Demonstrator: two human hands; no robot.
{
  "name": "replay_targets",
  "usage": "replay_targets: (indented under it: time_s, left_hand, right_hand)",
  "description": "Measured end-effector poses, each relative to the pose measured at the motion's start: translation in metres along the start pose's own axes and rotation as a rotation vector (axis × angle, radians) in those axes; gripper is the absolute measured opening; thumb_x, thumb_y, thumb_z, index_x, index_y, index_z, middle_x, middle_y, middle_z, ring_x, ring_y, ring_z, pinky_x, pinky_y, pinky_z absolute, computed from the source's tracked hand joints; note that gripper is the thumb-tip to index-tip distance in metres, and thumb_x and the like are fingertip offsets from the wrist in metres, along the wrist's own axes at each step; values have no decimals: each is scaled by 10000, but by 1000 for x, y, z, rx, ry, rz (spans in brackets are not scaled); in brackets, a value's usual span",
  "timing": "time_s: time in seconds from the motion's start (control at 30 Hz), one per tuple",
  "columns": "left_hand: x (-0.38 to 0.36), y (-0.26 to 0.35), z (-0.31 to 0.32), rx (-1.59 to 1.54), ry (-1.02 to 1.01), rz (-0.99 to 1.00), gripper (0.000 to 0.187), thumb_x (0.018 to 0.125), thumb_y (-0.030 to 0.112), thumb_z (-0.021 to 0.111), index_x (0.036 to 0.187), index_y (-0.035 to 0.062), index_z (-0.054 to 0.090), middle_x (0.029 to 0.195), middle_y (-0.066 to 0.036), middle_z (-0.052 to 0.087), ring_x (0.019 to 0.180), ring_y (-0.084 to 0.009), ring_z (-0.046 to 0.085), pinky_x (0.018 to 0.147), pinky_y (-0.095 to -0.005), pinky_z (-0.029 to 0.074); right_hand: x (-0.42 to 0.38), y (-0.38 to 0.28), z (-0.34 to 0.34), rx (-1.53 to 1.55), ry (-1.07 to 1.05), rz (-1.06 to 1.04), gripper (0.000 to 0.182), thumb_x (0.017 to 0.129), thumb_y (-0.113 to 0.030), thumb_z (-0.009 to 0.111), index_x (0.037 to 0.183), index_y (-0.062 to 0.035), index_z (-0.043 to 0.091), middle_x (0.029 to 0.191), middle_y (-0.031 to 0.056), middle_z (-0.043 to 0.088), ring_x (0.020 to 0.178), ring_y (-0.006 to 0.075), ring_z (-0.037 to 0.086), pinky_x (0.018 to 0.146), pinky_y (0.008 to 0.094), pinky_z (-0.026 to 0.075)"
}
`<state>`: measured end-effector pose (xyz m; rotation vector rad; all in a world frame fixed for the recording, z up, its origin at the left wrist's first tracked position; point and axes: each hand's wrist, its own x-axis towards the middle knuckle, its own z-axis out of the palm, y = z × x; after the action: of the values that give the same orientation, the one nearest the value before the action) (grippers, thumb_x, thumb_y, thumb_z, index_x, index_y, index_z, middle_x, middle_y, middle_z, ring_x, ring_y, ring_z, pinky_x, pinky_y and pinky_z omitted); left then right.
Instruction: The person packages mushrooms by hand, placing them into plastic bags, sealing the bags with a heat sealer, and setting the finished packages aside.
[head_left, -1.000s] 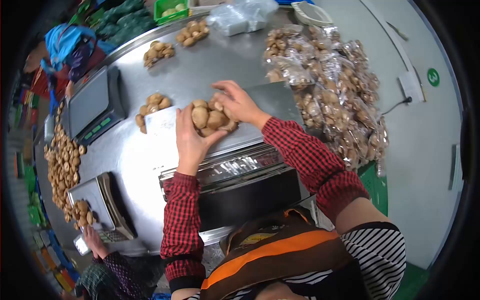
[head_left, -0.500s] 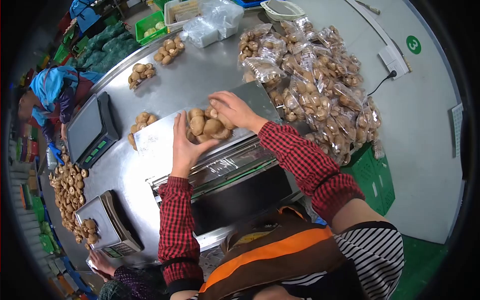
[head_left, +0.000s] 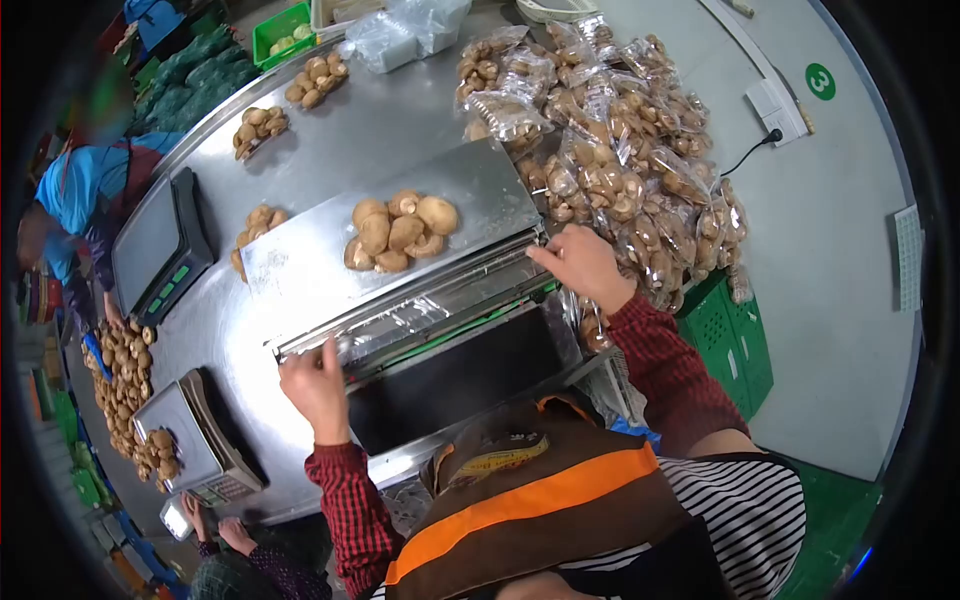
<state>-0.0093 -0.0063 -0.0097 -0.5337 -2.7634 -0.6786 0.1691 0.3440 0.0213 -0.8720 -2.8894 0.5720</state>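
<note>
A small pile of brown mushrooms [head_left: 402, 232] lies on the metal plate [head_left: 300, 290] of a film wrapping machine. Along the machine's near side, clear plastic film [head_left: 410, 318] stretches across above a dark panel [head_left: 455, 375]. My left hand [head_left: 318, 392] is closed at the film's left end, its thumb and fingers pinching the edge. At the right end my right hand [head_left: 588, 268] is also closed, fingertips together on the film's edge. Neither hand touches the mushrooms.
Many bagged mushrooms [head_left: 620, 150] heap up at right, above a green crate [head_left: 728, 340]. Loose mushroom piles [head_left: 260, 130] lie farther back. Two scales [head_left: 160, 250] stand at left beside a larger mushroom heap [head_left: 122, 390]. Another person's hands [head_left: 235, 535] show at lower left, and a blue-clad person [head_left: 85, 185] works behind.
Both hands have left the mushrooms, which now sit uncovered on the plate. They moved down and apart to opposite ends of the film. The whole view has shifted slightly.
</note>
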Motion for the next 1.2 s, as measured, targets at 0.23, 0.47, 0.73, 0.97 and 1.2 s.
replay_targets:
  time_s: [0.23,0.47,0.73,0.97,1.2]
  left_hand:
    - [-1,25,7,-378,-216,-195,371,849,272,716,677,-40,612,572,-100,549,519,-229,497,523,-409,388]
    - [24,5,-67,-2000,-965,-861,359,1033,268,422,698,154,364,566,76,251,442,-38,204,365,-194,171]
    - [164,35,16,-574,-158,173,401,1026,236,374,1200,-6,642,1151,-146,667,1053,-239,626,980,-338,428]
    - [121,32,54,-408,-574,494,894,723,479,782,1356,-39,420,1421,-269,421,1369,-382,339,1143,-447,253]
    - [111,46,32,-395,-513,454,1127,461,406,949,1357,31,375,1081,-239,601,964,-394,608,845,-418,519]
  right_hand:
    - [-8,-10,37,590,24,142,333,874,-323,649,787,-3,660,659,120,627,597,230,627,546,368,488]
    - [-1,-22,-25,2029,-809,453,280,984,-242,454,736,-113,444,584,-28,370,464,59,277,375,199,219]
    - [164,-57,-2,1638,-224,-91,417,1043,-302,370,1170,41,571,1060,186,653,959,239,645,869,321,507]
    - [161,-34,57,1197,-517,82,450,1035,-331,433,1178,74,566,1070,129,671,995,193,654,852,296,532]
    - [178,-59,23,678,-809,99,587,970,-535,485,1001,30,639,718,23,556,608,97,481,526,259,414]
